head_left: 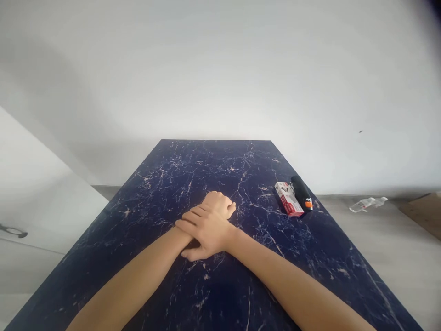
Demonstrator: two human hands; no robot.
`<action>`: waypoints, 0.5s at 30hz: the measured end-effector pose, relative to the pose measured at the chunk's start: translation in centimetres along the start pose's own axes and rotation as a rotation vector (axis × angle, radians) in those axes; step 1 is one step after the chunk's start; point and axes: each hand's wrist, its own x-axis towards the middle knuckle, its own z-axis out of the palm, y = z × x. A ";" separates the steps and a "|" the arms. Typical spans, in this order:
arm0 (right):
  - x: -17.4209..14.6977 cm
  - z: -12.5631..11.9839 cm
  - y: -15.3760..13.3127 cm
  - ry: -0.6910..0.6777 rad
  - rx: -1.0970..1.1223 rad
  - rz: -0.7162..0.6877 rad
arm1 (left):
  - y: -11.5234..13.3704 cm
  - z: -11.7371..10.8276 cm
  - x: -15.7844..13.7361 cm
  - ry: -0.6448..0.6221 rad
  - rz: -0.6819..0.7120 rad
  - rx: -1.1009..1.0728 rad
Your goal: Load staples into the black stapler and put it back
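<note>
Over the middle of the dark blue, white-veined table (pixel 213 161), my two forearms meet and cross. My left hand (pixel 218 201) is curled into a loose fist, its thumb side toward the right, and nothing shows in it. Across the back of my left wrist lies my right hand (pixel 206 230), fingers wrapped over it and thumb on the near side. Part of the left wrist is hidden beneath that hand. Both hands are apart from the objects at the table's right edge.
A red and white box (pixel 290 201) lies near the right edge, beside a black cylindrical item (pixel 302 193) with an orange patch. Clear plastic bottles (pixel 368 204) lie on the floor at right. A pale wall (pixel 220 69) stands behind; a door handle (pixel 14 231) is at left.
</note>
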 end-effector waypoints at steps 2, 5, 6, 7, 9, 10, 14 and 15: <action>0.0 0.2 -0.1 -0.005 0.027 -0.040 | 0.3 -1.0 0.4 -0.050 0.028 0.111; 0.0 0.4 -0.1 -0.004 0.038 -0.019 | 0.9 -1.3 0.6 -0.060 0.075 0.202; 0.0 0.5 -0.1 -0.005 0.043 -0.016 | 1.0 -1.3 0.6 -0.061 0.087 0.228; 0.0 0.6 -0.1 -0.005 0.047 -0.015 | 1.1 -1.2 0.5 -0.061 0.097 0.250; 0.0 0.6 -0.1 0.004 0.047 -0.009 | 1.0 -1.1 0.5 -0.058 0.112 0.281; -0.1 0.6 -0.1 0.013 0.045 -0.007 | 0.9 -1.1 0.4 -0.057 0.117 0.290; -0.1 0.7 -0.1 0.030 0.050 -0.019 | 0.8 -1.2 0.4 -0.051 0.130 0.305; -0.1 0.7 -0.1 0.029 0.052 -0.023 | 0.8 -1.2 0.4 -0.049 0.131 0.306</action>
